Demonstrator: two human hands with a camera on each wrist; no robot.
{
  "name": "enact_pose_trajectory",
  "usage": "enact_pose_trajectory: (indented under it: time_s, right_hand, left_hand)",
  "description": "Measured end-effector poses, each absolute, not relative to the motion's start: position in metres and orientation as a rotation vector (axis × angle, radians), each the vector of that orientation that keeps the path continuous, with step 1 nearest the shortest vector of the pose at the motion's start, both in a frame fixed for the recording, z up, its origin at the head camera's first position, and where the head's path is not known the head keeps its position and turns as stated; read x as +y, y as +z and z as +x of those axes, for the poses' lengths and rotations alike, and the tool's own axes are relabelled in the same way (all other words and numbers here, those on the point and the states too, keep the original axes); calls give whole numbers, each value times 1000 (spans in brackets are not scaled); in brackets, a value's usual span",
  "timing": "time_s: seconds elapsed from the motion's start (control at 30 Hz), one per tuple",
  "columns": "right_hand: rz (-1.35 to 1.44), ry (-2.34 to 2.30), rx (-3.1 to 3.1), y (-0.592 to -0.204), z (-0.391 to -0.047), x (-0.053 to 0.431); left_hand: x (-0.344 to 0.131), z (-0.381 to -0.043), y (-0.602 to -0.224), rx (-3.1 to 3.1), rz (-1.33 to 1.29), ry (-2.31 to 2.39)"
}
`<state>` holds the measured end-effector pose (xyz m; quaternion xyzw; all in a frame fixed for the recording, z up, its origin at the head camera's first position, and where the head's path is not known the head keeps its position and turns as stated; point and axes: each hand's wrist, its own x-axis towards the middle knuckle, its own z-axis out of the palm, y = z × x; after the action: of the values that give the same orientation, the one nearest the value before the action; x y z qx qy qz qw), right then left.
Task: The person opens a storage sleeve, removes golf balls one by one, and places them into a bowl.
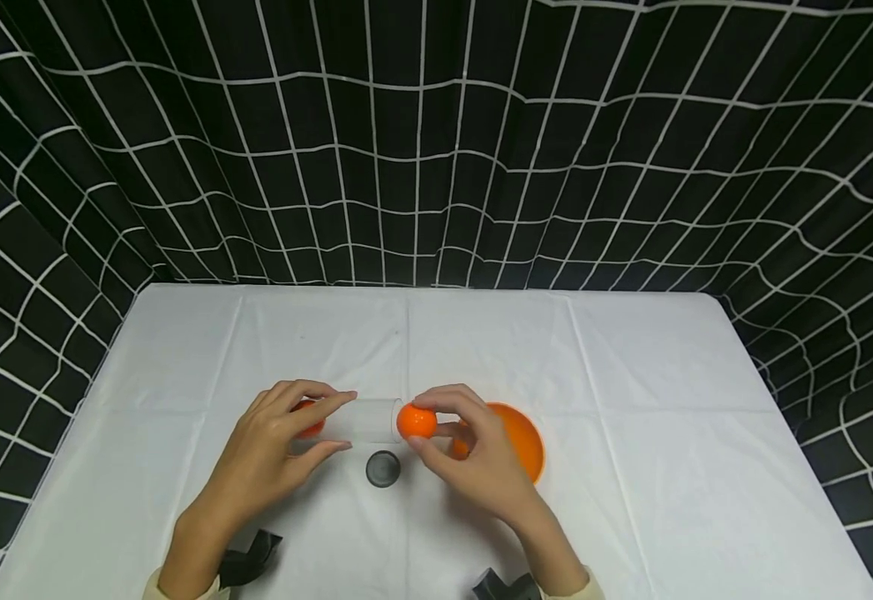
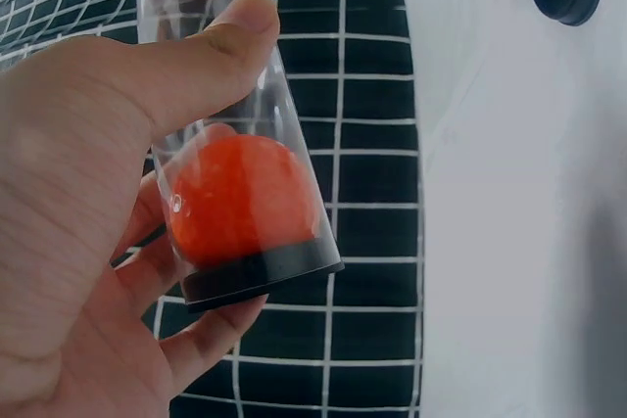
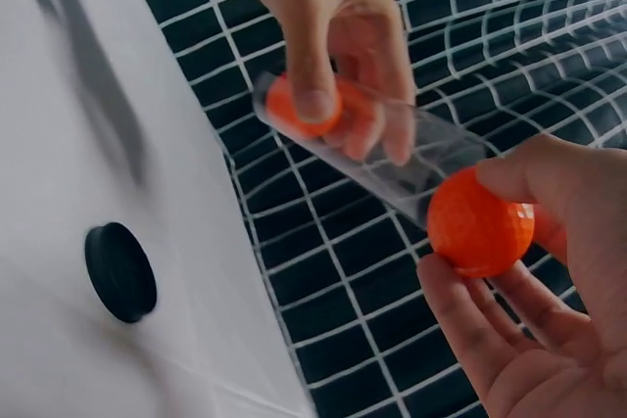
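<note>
While the left hand [image 1: 263, 448] is gripping the clear tube [image 1: 372, 421], the right hand [image 1: 487, 462] is pinching an orange ball [image 1: 417, 422] at its mouth (straight alignment should help).

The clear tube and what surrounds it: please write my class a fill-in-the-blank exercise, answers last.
1. The left hand holds a clear tube whose end cap is coloured ____.
2. The right hand pinches an orange ____ at the tube's open end.
3. The bowl is nearer the ____ hand.
4. The loose cap lies on a ____ tablecloth.

Missing words: black; ball; right; white.
</note>
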<state>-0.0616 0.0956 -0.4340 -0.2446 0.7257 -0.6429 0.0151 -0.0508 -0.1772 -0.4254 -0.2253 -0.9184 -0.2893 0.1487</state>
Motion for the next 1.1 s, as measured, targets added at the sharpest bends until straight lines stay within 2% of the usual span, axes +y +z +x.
enact_pose_trajectory:
  time_s: [0.5,1.1]
  right_hand:
    - [-865,-1722,2699,-420,-59,120]
    - [-739,-1609,2793,-407,-59,153]
  left_hand:
    - [-178,-50,-427,-2605,-654,-813]
    - [-179,-50,-426,-2605,-650,-811]
